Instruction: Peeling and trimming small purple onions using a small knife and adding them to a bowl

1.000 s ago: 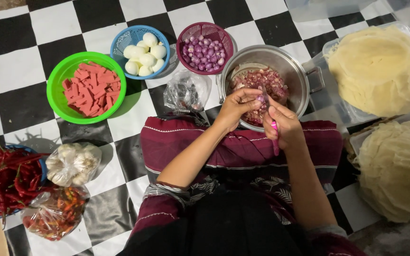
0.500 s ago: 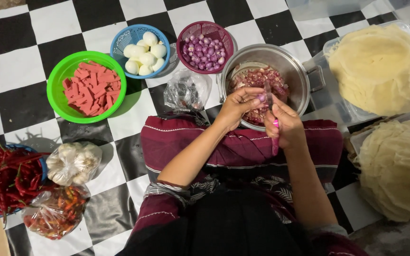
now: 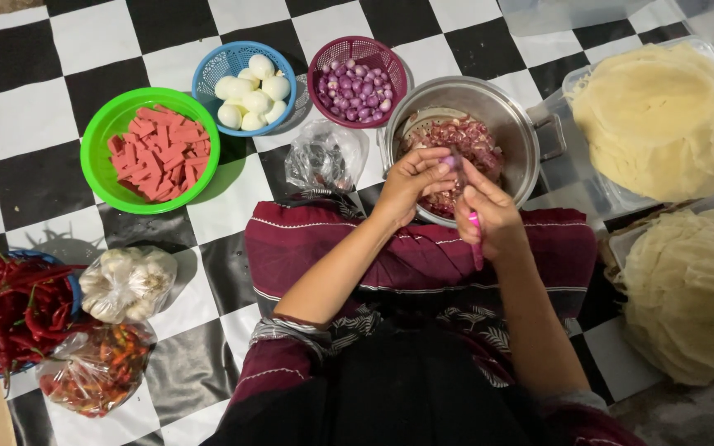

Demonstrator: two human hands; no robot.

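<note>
A small purple shallot (image 3: 451, 162) is sitting pinched in the left hand (image 3: 413, 180) over the steel pot (image 3: 530, 132) of slices. The right hand (image 3: 489, 216), gripping a pink-handled knife (image 3: 475, 241), is working closer against it than a moment ago, so cutting is continuing.

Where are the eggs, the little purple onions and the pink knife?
White eggs (image 3: 245, 91), head view: on the middle egg in the blue basket.
Purple shallots (image 3: 357, 83), head view: middle of the pile in the purple basket.
Pink knife (image 3: 476, 244), head view: on its handle below the right hand.
</note>
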